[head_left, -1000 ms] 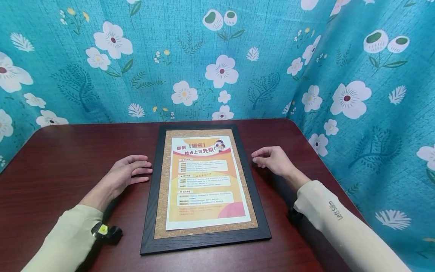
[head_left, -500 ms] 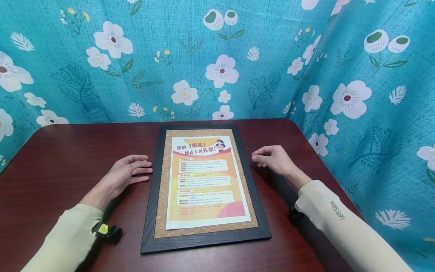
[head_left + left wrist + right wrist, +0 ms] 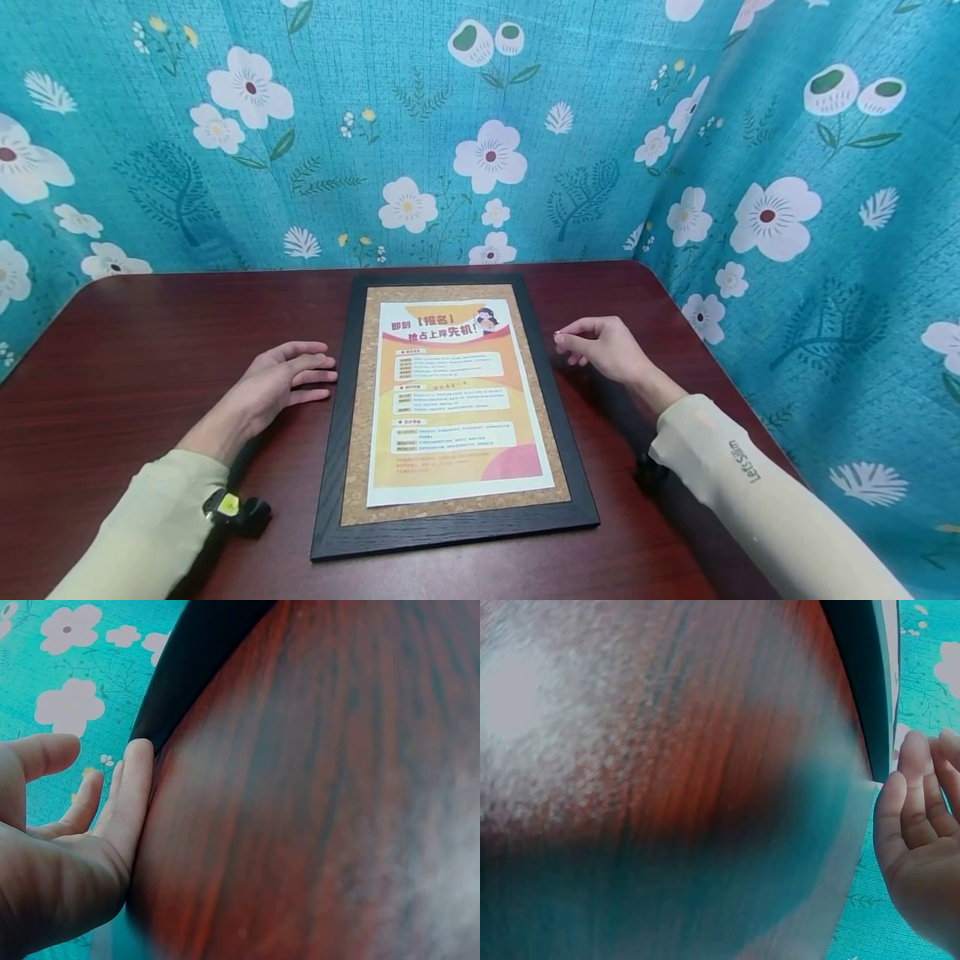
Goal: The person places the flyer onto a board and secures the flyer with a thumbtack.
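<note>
A black-framed cork board [image 3: 457, 513] lies flat on the table, with a printed orange-and-white poster [image 3: 450, 417] on its cork. My left hand [image 3: 281, 383] rests beside the board's left side, fingers loosely extended towards the frame. In the left wrist view, the left fingertips [image 3: 139, 750] overlap the black frame. To the right of the board, my right hand [image 3: 603, 350] has thumb and forefinger brought together on a tiny pale object [image 3: 875, 782]; most of it is hidden by the fingertips, and I cannot tell its kind.
The dark red-brown wooden table [image 3: 187, 333] has rounded far corners. Behind it and along the right hangs a turquoise floral curtain [image 3: 420, 125]. A small black wrist camera [image 3: 243, 512] with a yellow-green patch sits at the left cuff.
My right hand has lifted and turned slightly, bringing the tiny pale object into sight at the fingertips. The left hand, board and poster stay where they were.
</note>
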A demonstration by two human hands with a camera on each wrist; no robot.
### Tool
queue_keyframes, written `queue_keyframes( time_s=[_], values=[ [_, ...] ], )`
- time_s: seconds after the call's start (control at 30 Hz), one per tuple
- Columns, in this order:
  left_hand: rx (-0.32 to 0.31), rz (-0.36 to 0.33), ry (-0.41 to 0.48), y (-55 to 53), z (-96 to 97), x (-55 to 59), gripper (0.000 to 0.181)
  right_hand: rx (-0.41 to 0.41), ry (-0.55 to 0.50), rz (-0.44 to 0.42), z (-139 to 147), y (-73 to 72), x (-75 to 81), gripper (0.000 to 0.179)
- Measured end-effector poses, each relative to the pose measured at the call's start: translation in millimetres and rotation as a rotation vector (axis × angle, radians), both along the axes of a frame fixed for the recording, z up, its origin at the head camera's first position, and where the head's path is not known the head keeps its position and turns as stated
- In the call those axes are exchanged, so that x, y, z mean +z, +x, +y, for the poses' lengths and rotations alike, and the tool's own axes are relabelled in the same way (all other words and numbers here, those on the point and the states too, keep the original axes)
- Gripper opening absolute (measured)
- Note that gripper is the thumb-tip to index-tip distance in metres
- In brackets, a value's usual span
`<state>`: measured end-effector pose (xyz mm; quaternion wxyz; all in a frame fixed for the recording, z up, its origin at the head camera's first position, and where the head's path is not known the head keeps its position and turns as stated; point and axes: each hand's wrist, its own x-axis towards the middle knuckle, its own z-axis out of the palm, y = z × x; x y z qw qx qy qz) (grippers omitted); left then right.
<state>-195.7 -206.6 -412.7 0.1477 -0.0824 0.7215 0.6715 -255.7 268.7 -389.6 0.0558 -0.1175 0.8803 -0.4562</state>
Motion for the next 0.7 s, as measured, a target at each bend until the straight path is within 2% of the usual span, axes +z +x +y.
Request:
queue_keyframes(
  time_s=[0.37,0.7],
  values=[
    [0.000,0.000,0.006,-0.5,0.0,1.6,0.054,-0.002,-0.039,-0.020,-5.5,1.4,6.5,0.032],
    [-0.004,-0.008,0.001,-0.3,0.7,3.8,0.056,-0.017,-0.096,-0.072,-13.0,-1.4,5.1,0.037]
  ],
)
